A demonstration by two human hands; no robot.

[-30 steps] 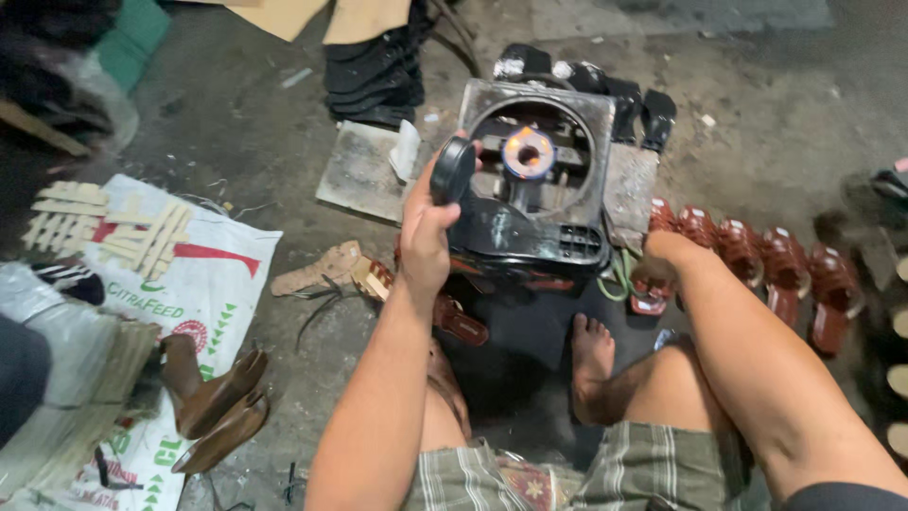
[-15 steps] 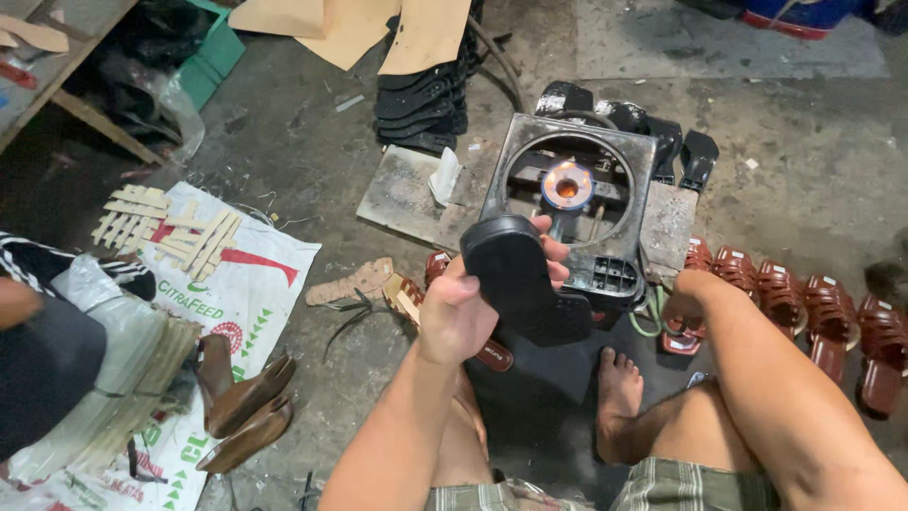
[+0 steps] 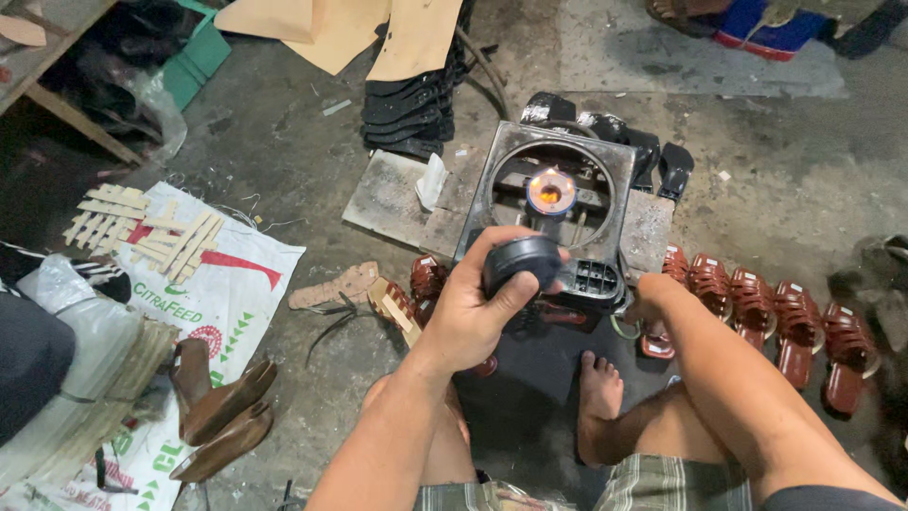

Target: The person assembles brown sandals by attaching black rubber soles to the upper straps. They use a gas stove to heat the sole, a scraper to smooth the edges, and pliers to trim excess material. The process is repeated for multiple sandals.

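Printed sack point(image 3: 203, 284) left — brown sandals point(image 3: 785, 322) right.

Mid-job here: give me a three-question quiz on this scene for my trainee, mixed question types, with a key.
1. True or false: the left hand holds a black shoe sole in front of the square metal burner frame.
2. What glows inside that frame? A) an orange flame B) a blue lamp C) nothing
3. Fill in: the row of reddish-brown woven sandals lies on the concrete floor to the person's ____.

Key: 1 true; 2 A; 3 right. The right hand rests near the frame's lower corner; its grip is unclear.
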